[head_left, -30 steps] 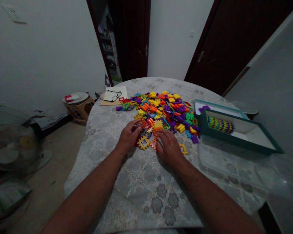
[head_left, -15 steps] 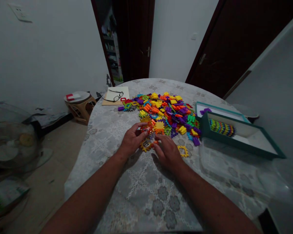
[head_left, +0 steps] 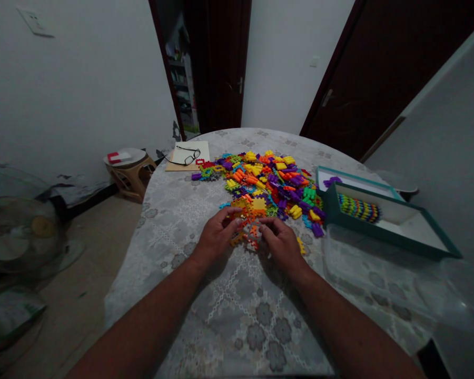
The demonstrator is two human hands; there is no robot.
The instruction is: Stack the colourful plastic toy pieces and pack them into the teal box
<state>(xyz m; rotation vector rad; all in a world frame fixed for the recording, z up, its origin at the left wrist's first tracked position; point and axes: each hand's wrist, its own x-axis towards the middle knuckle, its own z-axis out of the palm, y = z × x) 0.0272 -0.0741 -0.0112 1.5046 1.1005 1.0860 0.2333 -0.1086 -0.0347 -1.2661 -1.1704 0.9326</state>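
Between my hands is a cluster of joined toothed plastic building blocks (head_left: 251, 242), orange, red and yellow, low over the table's near middle. My left hand (head_left: 215, 234) is closed at its left side, thumb and forefinger pinching the edge of a block. On the other side my right hand (head_left: 281, 245) has its thumb and fingers pinched at the edge of an orange building block (head_left: 255, 230). The fingers hide part of the cluster. A flat yellow block (head_left: 258, 204) lies just beyond. Behind my right hand, a yellow frame block (head_left: 300, 246) is partly covered.
A heap of colourful blocks (head_left: 268, 176) spreads beyond my hands. On the right are a green-edged box (head_left: 391, 231) with a striped beaded roll and a clear plastic tray (head_left: 351, 263). Glasses (head_left: 191, 157) rest on a pad at the back left. The cloth-covered table (head_left: 229, 305) has a rounded edge.
My right hand has moved slightly to the right, covering more of the yellow frame block. The cluster has turned: its yellow window block no longer shows clearly and orange pieces face up.
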